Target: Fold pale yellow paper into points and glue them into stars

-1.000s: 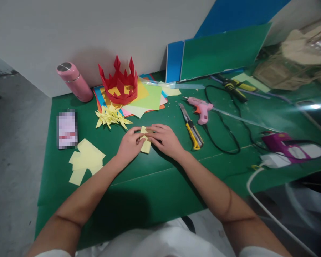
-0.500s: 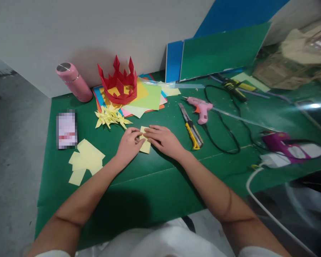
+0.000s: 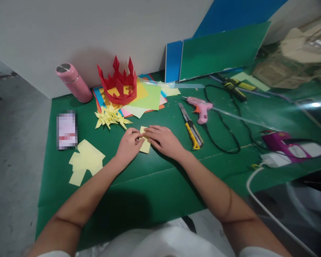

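A small folded piece of yellow paper (image 3: 145,147) lies on the green table between my hands. My left hand (image 3: 130,142) has its fingers curled at the paper's left edge, with thumb and forefinger closed on it. Stretched nearly flat, the fingers of my right hand (image 3: 164,141) rest across the paper's upper right part and cover it. Just behind my left hand is a cluster of pointed yellow folded-paper pieces (image 3: 109,116). Several flat yellow paper sheets (image 3: 87,157) lie overlapping to the left of my left forearm.
A red paper crown (image 3: 119,87) stands on coloured sheets (image 3: 152,96). A pink bottle (image 3: 74,82) and a blurred-out flat object (image 3: 66,130) are at left. Rightward lie a utility knife (image 3: 190,128), a pink glue gun (image 3: 199,107) with its cable, and a purple power strip (image 3: 276,142).
Both hands stay in nearly the same place on the yellow paper. My left thumb and fingertips have shifted very slightly; nothing else visibly differs.
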A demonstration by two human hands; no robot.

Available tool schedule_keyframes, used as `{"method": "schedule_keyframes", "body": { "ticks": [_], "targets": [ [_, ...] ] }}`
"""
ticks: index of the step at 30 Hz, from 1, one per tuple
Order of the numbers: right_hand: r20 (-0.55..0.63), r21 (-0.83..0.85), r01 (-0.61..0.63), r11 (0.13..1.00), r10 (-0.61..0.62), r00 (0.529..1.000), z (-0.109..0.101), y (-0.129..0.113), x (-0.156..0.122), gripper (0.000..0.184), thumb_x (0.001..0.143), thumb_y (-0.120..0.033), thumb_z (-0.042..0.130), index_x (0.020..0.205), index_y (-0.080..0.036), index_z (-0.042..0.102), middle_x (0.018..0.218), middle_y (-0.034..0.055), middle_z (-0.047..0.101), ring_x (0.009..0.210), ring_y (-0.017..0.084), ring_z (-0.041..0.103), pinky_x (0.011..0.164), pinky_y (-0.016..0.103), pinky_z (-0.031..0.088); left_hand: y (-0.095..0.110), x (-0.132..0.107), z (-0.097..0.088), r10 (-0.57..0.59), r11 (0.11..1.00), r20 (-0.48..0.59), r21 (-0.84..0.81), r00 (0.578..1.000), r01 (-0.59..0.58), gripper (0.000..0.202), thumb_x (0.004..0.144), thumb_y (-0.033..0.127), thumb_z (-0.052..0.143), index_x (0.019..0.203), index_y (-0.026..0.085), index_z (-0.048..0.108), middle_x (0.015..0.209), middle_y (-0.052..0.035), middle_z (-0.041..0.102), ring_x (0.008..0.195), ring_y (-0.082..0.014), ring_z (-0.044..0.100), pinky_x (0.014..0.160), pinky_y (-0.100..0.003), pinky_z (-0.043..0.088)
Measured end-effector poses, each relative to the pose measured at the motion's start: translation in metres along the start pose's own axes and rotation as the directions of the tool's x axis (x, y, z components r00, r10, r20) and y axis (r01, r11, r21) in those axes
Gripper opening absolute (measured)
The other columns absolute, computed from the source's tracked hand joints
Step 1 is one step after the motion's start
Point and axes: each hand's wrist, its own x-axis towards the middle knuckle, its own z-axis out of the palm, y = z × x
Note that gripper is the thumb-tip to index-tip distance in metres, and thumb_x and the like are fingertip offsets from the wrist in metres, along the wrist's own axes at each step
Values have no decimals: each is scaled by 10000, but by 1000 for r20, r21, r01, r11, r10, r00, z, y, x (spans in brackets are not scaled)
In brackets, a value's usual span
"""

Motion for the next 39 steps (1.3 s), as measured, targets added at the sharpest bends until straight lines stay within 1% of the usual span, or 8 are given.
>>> {"method": "schedule_keyframes", "body": {
  "ticks": [5, 7, 13, 18, 23, 27, 34, 39],
  "targets": [
    [-19, 27, 4, 1000, -3, 1000, 1, 1, 0, 317, 954, -299, 399, 1166, -260, 631, 1314, 21, 595, 1257, 230, 493, 1003, 419, 402, 1, -1, 1, 152, 980, 12, 131, 988, -153, 146, 844, 126, 551, 912, 140, 680, 1072, -98, 670, 972, -191, 642, 903, -364, 533],
    [-47, 51, -5, 999, 7, 999, 4, 3, 0, 305, 946, -301, 423, 1165, -259, 632, 1298, 21, 608, 1250, 230, 503, 1000, 425, 405, 0, 0, 2, 184, 967, 18, 173, 983, -184, 154, 852, 129, 544, 901, 144, 690, 1064, -98, 687, 1007, -203, 642, 918, -379, 532],
    [-128, 94, -52, 994, 64, 990, 9, 9, 1, 253, 920, -281, 484, 1095, -268, 667, 1244, 12, 646, 1225, 237, 525, 975, 446, 427, -1, 0, 1, 185, 955, 52, 224, 981, -192, 152, 851, 141, 555, 858, 142, 707, 1066, -105, 695, 975, -200, 658, 901, -371, 544],
    [-147, 100, -58, 993, 72, 986, 11, 13, 1, 237, 906, -284, 516, 1079, -264, 676, 1229, 15, 655, 1221, 236, 530, 979, 444, 429, 0, 0, 0, 149, 971, 52, 179, 987, -156, 135, 843, 139, 555, 865, 150, 688, 1066, -94, 686, 987, -199, 645, 904, -359, 531],
    [-131, 91, -58, 994, 69, 989, 10, 13, 1, 236, 900, -295, 530, 1084, -260, 673, 1243, 8, 646, 1229, 240, 523, 983, 447, 426, 0, 0, -2, -8, 996, 26, 92, 1000, 6, 157, 786, 177, 625, 938, 147, 600, 1050, -68, 603, 598, -82, 581, 707, -296, 540],
    [-98, 65, -47, 997, 53, 994, 5, 10, 0, 252, 914, -301, 501, 1094, -267, 674, 1275, 12, 625, 1245, 248, 508, 987, 454, 420, 2, 0, -4, -57, 992, 19, 111, 998, 55, 157, 767, 160, 640, 906, 151, 568, 908, -30, 591, 577, -82, 533, 702, -292, 513],
    [-88, 39, -49, 998, 52, 995, 2, 6, 0, 267, 924, -306, 482, 1106, -274, 675, 1277, 17, 623, 1244, 250, 509, 987, 455, 418, 1, 0, -4, -6, 993, 11, 114, 1000, 5, 90, 780, 166, 635, 867, 161, 615, 852, -27, 592, 631, -103, 542, 689, -274, 501],
    [-85, 34, -54, 998, 56, 995, 4, 6, 0, 262, 917, -301, 493, 1107, -274, 671, 1280, 20, 622, 1248, 249, 505, 987, 459, 417, 1, -1, -4, 75, 972, 36, 219, 997, -81, 101, 827, 197, 598, 873, 167, 684, 820, -30, 567, 672, -127, 544, 725, -293, 500]
  ]
}}
